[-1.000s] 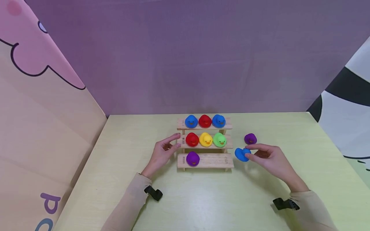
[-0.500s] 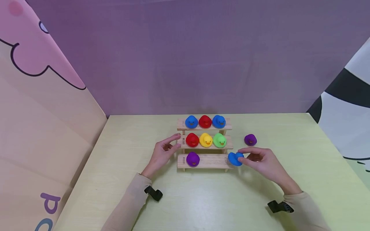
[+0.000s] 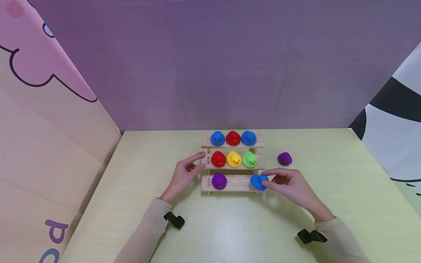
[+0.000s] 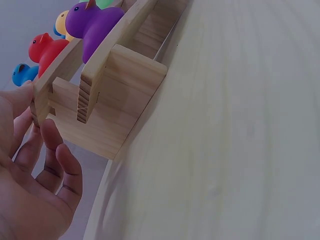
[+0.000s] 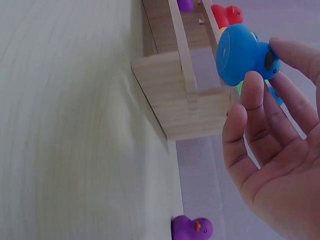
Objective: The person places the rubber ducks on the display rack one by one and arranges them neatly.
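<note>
A three-tier wooden stand (image 3: 236,188) holds small rubber ducks. My left hand (image 3: 185,175) holds the left end of its middle tier between thumb and fingers, as the left wrist view shows. In my right hand (image 3: 291,186) a blue rubber duck (image 3: 258,182) is pinched by the head, tilted, above the right part of the bottom tier. The right wrist view shows the blue duck's flat base (image 5: 226,55) turned away from the palm. A purple duck (image 3: 219,181) sits at the left of that tier.
On the middle tier sit red (image 3: 218,159), yellow (image 3: 234,159) and green (image 3: 249,159) ducks. Blue (image 3: 217,138), red (image 3: 233,138) and blue (image 3: 249,138) ones line the top. Another purple duck (image 3: 284,159) lies on the table right of the stand. A purple backdrop (image 3: 230,65) rises behind.
My right hand has moved left with the blue duck, from the table beside the stand to over the bottom tier's right part. The left hand has stayed at the stand.
</note>
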Demonstrator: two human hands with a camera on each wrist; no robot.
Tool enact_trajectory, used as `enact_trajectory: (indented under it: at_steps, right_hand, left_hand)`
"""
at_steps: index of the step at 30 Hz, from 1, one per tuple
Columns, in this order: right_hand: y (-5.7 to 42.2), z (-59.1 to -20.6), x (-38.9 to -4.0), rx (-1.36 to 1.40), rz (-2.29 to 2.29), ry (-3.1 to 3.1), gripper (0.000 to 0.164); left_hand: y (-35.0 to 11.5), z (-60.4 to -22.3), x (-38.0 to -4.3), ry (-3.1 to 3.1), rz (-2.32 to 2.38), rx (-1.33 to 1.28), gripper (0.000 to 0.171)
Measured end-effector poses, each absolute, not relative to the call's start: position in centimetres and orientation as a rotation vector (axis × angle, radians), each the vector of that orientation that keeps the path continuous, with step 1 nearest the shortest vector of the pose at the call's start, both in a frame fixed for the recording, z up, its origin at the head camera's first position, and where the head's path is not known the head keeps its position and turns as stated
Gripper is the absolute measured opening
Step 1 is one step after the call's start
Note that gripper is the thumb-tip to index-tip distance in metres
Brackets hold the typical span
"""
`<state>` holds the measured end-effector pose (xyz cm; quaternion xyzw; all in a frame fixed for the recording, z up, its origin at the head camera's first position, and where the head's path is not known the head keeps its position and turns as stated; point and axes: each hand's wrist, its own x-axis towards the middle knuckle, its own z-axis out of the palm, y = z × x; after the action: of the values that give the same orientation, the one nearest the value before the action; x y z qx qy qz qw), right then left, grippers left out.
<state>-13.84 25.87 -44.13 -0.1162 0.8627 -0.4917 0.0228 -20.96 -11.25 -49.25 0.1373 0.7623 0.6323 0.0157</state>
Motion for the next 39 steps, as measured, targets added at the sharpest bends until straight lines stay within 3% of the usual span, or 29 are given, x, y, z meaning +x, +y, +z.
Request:
enact_trajectory:
  at_steps: [18,39]
  right_hand:
    - [21.7,-45.3,-14.6,-0.459,-1.526,2.696,0.030]
    - [18.0,-45.9,-14.7,-0.375,-1.535,2.772,0.030]
  left_hand:
    - [-11.2,-49.1,-20.9,2.371,1.967,0.431,0.040]
    - [-11.2,-49.0,-20.8,2.368,1.973,0.437,0.040]
